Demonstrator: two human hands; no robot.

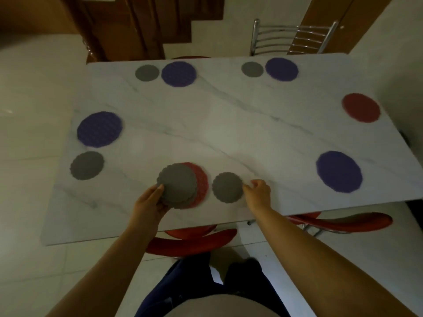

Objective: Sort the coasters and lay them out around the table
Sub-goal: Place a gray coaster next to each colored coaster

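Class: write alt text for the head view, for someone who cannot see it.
A person's left hand grips a stack of grey and red coasters at a marble table, while the right hand reaches a single grey coaster. Around the edges lie other coasters.

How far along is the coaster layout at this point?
Done: the grey-and-purple far-left pair, far-right pair and left-end pair; at the right end, a lone red coaster and purple coaster. In hand: the left grip holds a grey stack over a near red coaster; the right grip touches a single grey coaster. Left: laying out that stack.
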